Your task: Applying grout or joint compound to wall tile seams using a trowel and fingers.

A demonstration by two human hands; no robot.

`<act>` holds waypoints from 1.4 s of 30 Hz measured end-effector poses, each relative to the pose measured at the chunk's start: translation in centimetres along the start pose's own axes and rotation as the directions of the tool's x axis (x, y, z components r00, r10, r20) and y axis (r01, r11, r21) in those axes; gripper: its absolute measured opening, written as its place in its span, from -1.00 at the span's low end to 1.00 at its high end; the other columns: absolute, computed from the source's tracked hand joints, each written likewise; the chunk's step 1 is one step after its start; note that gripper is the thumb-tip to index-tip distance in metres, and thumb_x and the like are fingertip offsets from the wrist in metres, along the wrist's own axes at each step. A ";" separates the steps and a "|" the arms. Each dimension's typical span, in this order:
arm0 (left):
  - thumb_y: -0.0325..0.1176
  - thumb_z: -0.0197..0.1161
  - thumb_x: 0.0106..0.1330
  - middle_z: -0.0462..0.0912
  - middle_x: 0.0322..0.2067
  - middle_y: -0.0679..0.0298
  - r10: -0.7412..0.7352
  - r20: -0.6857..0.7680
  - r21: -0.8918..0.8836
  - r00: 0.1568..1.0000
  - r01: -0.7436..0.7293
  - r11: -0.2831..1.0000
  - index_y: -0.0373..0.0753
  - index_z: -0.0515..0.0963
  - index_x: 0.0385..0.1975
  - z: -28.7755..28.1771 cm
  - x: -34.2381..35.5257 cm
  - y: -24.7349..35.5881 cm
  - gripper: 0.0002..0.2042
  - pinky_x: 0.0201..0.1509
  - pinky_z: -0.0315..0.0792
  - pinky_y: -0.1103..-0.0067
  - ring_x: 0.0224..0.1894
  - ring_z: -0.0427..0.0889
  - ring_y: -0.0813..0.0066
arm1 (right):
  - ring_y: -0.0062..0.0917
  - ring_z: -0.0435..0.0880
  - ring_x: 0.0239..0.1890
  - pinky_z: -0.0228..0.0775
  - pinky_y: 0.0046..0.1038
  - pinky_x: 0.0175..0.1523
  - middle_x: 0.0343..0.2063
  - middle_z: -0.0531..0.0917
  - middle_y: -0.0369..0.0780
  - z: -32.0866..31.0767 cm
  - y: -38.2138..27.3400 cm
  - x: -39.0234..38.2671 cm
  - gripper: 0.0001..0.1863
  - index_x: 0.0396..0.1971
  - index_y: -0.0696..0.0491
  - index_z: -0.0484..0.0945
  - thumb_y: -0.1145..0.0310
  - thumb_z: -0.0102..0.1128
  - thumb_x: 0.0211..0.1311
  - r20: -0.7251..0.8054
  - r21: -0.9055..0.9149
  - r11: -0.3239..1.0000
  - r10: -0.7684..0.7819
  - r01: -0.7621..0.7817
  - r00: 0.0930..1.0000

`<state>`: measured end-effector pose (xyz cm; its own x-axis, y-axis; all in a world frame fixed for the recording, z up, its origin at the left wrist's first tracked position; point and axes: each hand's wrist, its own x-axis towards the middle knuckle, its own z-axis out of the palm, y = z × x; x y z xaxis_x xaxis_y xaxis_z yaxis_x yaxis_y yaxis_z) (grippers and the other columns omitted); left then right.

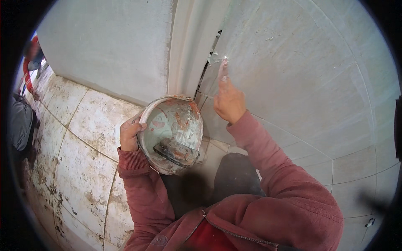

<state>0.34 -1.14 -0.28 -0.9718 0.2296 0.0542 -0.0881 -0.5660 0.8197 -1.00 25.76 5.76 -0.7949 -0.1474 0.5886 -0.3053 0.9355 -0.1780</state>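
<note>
Two hands are at work against the tiled wall (318,83). A battered, plaster-smeared bowl (171,131) is gripped at its rim by the left hand (130,133), fingers curled over the edge, and is held tilted just below and left of the gap. A dark scraper blade (176,151) is seen lying inside it, coated in white filler. The right hand (228,100) is mostly closed, with one finger (223,69) stretched out and pressed to the tile edge where a ragged gap (207,62) runs down beside the pale corner trim (188,46).

Filler looks best pushed in with steady, even pressure along the seam, so that the joint is packed rather than merely skimmed. The chipped tile edge near the fingertip could scratch skin, so a light, sliding touch seems wise.

Room is tight on the left: the trim and the bowl are close to the working hand. To the right, bare tile is open for the forearm. Stained floor tiles (79,159) spread below left, and another person's dark clothing (19,121) is glimpsed at the far left edge.
</note>
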 end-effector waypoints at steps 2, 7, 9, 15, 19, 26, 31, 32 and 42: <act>-0.44 0.01 -0.15 0.40 -0.13 0.00 0.018 -0.033 0.057 0.999 -0.016 0.998 -0.62 0.21 -0.07 0.1 -0.1 0.0 -0.45 -0.04 0.32 0.55 -0.14 0.45 0.32 | -0.23 0.49 -0.60 0.31 -0.26 -0.56 -0.03 0.33 0.00 1.4 -0.5 0.2 -0.16 0.17 0.15 -0.15 0.49 -0.06 -0.27 0.024 -0.040 0.998 0.040 -0.039 0.999; -0.48 0.00 -0.14 0.42 -0.14 -0.01 0.001 -0.073 0.068 0.997 0.004 0.998 -0.62 0.24 -0.09 0.3 -0.5 0.5 -0.48 -0.03 0.31 0.56 -0.16 0.46 0.32 | -0.16 0.51 -0.53 0.35 -0.25 -0.47 0.10 0.10 0.05 4.0 -2.6 1.1 -0.15 0.16 0.20 -0.26 0.48 -0.06 -0.20 0.134 -0.152 0.988 0.059 -0.038 0.989; -0.52 -0.02 -0.12 0.44 -0.16 0.00 0.016 -0.074 0.020 0.997 -0.015 1.000 -0.62 0.26 -0.10 0.2 -0.6 0.3 -0.51 -0.04 0.32 0.56 -0.18 0.47 0.31 | -0.18 0.52 -0.53 0.34 -0.26 -0.49 0.11 0.09 0.07 2.3 -4.4 1.0 -0.14 0.16 0.21 -0.27 0.46 -0.02 -0.19 0.207 -0.226 0.970 0.133 -0.085 0.969; -0.47 0.00 -0.10 0.48 -0.24 0.10 0.052 0.012 0.099 0.999 -0.053 0.994 -0.57 0.30 -0.10 -2.1 -0.5 -0.2 -0.52 -0.11 0.30 0.64 -0.23 0.46 0.44 | -0.36 0.57 -0.48 0.37 -0.34 -0.45 0.14 0.06 0.04 -0.7 -3.1 -3.7 -0.15 0.16 0.21 -0.29 0.54 -0.05 -0.17 0.216 0.077 0.995 -0.075 0.059 0.973; -0.47 0.00 -0.11 0.48 -0.25 0.10 0.053 -0.001 0.044 0.999 -0.053 0.998 -0.57 0.29 -0.10 -1.6 0.0 0.0 -0.52 -0.11 0.31 0.64 -0.23 0.47 0.44 | -0.43 0.52 -0.55 0.37 -0.45 -0.41 -0.04 0.33 -0.01 1.9 -2.4 -5.8 -0.27 0.14 0.17 -0.08 0.56 -0.14 -0.17 0.407 0.647 0.736 -0.110 -0.201 0.907; -0.38 0.03 -0.19 0.37 -0.10 -0.05 -0.030 -0.028 -0.012 0.999 0.030 0.999 -0.59 0.17 -0.02 -0.8 -0.2 0.5 -0.37 0.07 0.19 0.55 -0.05 0.38 0.29 | -0.56 0.44 -0.54 0.33 -0.53 -0.48 -0.23 0.48 -0.12 9.5 -3.8 -4.9 -0.39 0.08 0.06 0.15 0.57 -0.08 -0.12 0.766 0.530 0.641 -0.081 -0.555 0.638; -0.52 0.04 -0.15 0.44 -0.18 0.01 0.047 -0.002 -0.089 0.999 -0.047 0.995 -0.62 0.26 -0.10 -0.8 -0.5 0.6 -0.49 -0.05 0.30 0.62 -0.19 0.47 0.37 | -0.30 0.55 -0.44 0.38 -0.41 -0.30 -0.45 0.51 0.03 13.3 -5.1 -3.9 -0.51 -0.09 0.23 0.25 0.47 -0.02 -0.16 0.850 0.326 0.747 0.037 -0.580 0.526; -0.52 0.04 -0.15 0.44 -0.18 0.01 0.049 -0.005 -0.087 0.999 -0.050 0.995 -0.62 0.26 -0.10 -0.8 -0.5 0.6 -0.49 -0.05 0.30 0.62 -0.19 0.47 0.37 | -0.29 0.55 -0.42 0.38 -0.42 -0.27 -0.46 0.51 0.01 13.5 -5.4 -3.7 -0.55 -0.13 0.25 0.29 0.46 -0.03 -0.14 0.917 0.235 0.696 0.074 -0.679 0.393; -0.40 0.07 -0.18 0.42 -0.15 0.00 -0.048 -0.024 0.019 0.999 0.049 0.999 -0.58 0.23 -0.06 -0.6 0.2 -0.2 -0.41 0.03 0.23 0.56 -0.14 0.43 0.32 | -0.65 0.34 -0.73 0.14 -0.57 -0.72 -0.55 0.42 -0.27 17.9 -3.5 -5.2 -0.49 -0.02 0.17 0.23 0.54 -0.12 -0.12 0.837 0.456 0.641 -0.073 -0.617 0.543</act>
<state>0.08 -1.49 -0.75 -0.9714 0.2376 0.0007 -0.1312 -0.5392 0.8319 -5.15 17.50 -10.80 -0.8478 -0.4170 -0.3277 0.0558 0.5442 -0.8371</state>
